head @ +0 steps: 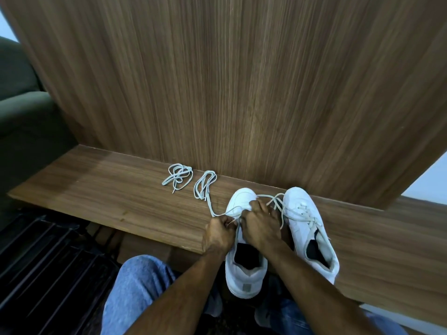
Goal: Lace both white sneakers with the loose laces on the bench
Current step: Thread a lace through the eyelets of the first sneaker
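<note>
- Nearest the camera, two bare forearms reach out over blue-jeaned knees to the left sneaker [244,274], whose heel hangs past the front edge of the surface [101,194].
- Left hand [217,235] is curled tight, pinching a strand of lace [211,207] right beside the sneaker's left flank.
- Right hand [260,226] lies over the eyelet zone, fingers bent down onto the shoe; it looks to be gripping the upper or the lace there, but which one I cannot tell.
- The step in hand looks like feeding the lace through a low eyelet. To do it well: keep the tip pinched short so it stays stiff, pin the shoe steady with the other hand, then draw both sides to even length before crossing.
- Watch that trailing strand: it runs back to a loose coil [205,184], which may knot if pulled fast.
- Right sneaker [309,228] stands just beside, toe to the wall, with lace crossings already showing; how complete they are is hard to judge.
- Farther back, a second coil [178,177] lies near the wood panel [242,81].
- Hidden: the eyelets and tongue under the hands, and both fingertips' exact hold.
</note>
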A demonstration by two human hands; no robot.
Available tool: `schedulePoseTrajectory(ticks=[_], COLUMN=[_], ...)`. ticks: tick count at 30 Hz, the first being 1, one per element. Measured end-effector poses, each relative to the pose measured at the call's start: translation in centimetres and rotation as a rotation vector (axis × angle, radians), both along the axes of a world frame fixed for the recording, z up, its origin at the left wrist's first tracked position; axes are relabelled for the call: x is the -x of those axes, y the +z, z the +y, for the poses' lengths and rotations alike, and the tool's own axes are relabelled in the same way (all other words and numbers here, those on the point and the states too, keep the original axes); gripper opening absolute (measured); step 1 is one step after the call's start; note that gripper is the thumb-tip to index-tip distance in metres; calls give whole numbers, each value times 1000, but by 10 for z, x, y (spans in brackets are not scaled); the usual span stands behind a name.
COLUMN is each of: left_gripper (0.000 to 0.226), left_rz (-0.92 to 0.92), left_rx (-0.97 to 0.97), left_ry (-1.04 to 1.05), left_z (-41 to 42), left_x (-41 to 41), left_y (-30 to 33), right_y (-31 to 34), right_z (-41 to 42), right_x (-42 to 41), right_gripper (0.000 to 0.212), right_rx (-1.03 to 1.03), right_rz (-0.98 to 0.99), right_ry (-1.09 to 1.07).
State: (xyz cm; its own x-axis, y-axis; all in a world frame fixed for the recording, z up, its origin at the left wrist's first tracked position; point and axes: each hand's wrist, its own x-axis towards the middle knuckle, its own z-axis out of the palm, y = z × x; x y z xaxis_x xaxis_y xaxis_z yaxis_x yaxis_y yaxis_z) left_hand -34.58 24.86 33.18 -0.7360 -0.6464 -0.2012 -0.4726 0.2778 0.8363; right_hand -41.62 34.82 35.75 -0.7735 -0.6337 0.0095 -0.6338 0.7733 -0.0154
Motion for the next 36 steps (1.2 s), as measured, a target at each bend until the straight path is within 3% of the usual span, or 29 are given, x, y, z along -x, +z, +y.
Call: schedulePoseTrajectory(ticks=[2,7,9,11,14,18,20,22,30,34,36], left_gripper=[17,11,11,11,13,13,13,13,13,13,14], left_rz=[-8,-22,-21,-27,-33,-37,-35,-32,-38,-34,-39], left_rx=[7,24,21,18,29,41,46,50,74,74,79], left_ry=[7,6,5,3,1,-8,-10,-8,-25,-23,-21], left_z=[-1,-1,-1,-1,0,1,1,0,0,1,0], left_x=[0,0,0,0,0,-1,-1,-1,0,0,1], left_y=[0,0,0,1,3,4,4,4,4,4,3], right_y=[-1,36,61,79,79,41,23,12,11,30,57], right_z=[0,12,22,31,39,35,32,28,18,22,26], right_x=[8,28,34,39,52,53,42,33,37,43,46], right_gripper=[30,17,18,15,9,21,17,16,22,17,18], right_rx=[164,1011,1265,1389,1308,652,388,256,339,827,1121], right_rz=[-59,-398,-346,-238,-191,-377,-314,-271,-422,-804,-872], right_ry=[-58,-330,-358,-361,-356,-296,-239,-215,-285,-438,-437])
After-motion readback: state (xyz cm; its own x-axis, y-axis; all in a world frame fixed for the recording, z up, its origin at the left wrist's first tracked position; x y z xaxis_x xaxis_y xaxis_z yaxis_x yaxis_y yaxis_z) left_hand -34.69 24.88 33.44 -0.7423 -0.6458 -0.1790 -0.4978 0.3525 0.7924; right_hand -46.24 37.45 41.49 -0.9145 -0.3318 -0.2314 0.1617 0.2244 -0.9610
